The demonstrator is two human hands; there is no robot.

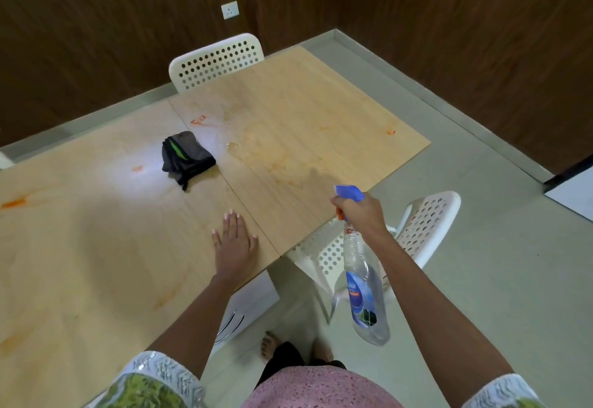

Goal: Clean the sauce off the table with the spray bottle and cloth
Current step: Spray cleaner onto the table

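My right hand point(361, 211) grips the neck of a clear spray bottle point(365, 285) with a blue nozzle, held over the table's near right edge, nozzle pointing at the tabletop. My left hand point(236, 244) rests flat, fingers straight, on the light wooden table point(96, 247). A folded dark grey cloth point(186, 157) with a green stripe lies on the table beyond my left hand. Orange sauce marks show at the sauce smear point(12, 202) on the left, a small sauce spot point(137, 168), a sauce streak point(198, 120) and a far-right sauce dab point(390, 132). A wet patch point(256, 154) glistens right of the cloth.
A white perforated chair point(218, 60) stands at the table's far side. Another white chair point(420, 231) is tucked under the near right edge, below the bottle. Dark wood-panel walls enclose the corner. Grey floor lies to the right, and my bare feet point(269, 343) show below.
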